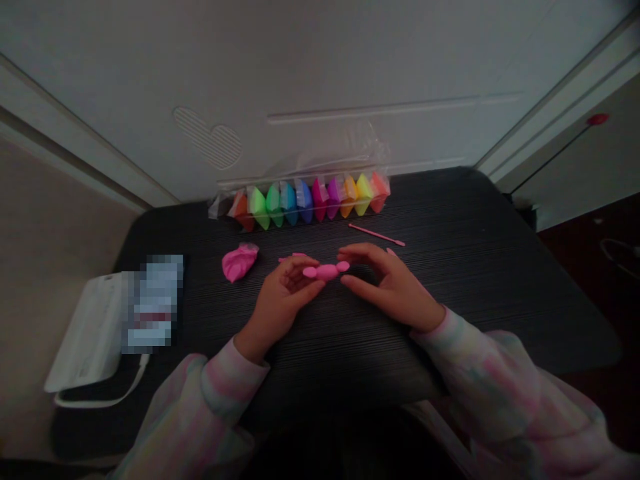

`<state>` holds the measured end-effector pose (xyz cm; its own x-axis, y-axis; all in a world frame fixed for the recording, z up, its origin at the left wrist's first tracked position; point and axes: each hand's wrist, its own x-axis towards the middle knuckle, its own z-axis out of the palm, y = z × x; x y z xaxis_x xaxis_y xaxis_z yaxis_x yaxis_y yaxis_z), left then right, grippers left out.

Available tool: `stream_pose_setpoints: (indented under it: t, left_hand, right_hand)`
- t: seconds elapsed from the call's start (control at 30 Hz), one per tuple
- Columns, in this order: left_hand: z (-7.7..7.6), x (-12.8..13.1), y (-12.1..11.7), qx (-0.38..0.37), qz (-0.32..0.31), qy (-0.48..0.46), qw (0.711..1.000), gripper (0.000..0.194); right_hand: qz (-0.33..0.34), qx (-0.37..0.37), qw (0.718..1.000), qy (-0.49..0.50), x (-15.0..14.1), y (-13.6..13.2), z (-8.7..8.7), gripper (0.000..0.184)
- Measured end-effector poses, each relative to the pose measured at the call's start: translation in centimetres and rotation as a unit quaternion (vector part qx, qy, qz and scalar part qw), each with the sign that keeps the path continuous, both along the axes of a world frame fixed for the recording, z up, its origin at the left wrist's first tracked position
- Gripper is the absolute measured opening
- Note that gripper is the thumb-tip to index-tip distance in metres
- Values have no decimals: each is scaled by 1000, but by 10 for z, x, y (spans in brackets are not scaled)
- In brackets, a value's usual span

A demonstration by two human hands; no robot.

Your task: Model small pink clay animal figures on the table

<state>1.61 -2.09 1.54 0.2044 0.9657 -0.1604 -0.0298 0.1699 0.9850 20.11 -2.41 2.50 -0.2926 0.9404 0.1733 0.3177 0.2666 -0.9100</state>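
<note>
A piece of pink modelling clay (pixel 327 272), shaped like a wrapped candy with a thick middle and two flattened ends, is held above the dark table (pixel 340 347). My left hand (pixel 283 293) pinches it near its left end between thumb and fingers. On the other side, my right hand (pixel 387 283) has its thumb and fingers apart around the right end, with small gaps showing. Behind the hands lie a thin pink modelling tool (pixel 377 235) and a small pink item (pixel 293 257), partly hidden by my left fingers.
A crumpled pink clay packet (pixel 240 261) lies left of my hands. Along the back edge runs a row of colourful clay packets (pixel 303 201) in clear plastic. A white box-like device (pixel 87 333), a blurred-out phone-like object (pixel 155 303) and a white cable (pixel 107 402) occupy the left side.
</note>
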Motion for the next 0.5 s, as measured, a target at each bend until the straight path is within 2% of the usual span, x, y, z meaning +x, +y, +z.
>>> stream_pose_setpoints:
  t: [0.17,0.5]
  left_hand:
    - [-1,0,0,6,-18,-15,1000,20]
    - [-3,-3,0,29,-7,-24,999,15]
  right_hand:
    - [13,10,1000,-23,-1,-2,4,29]
    - [41,-13,998,52,-1,-5,0,35]
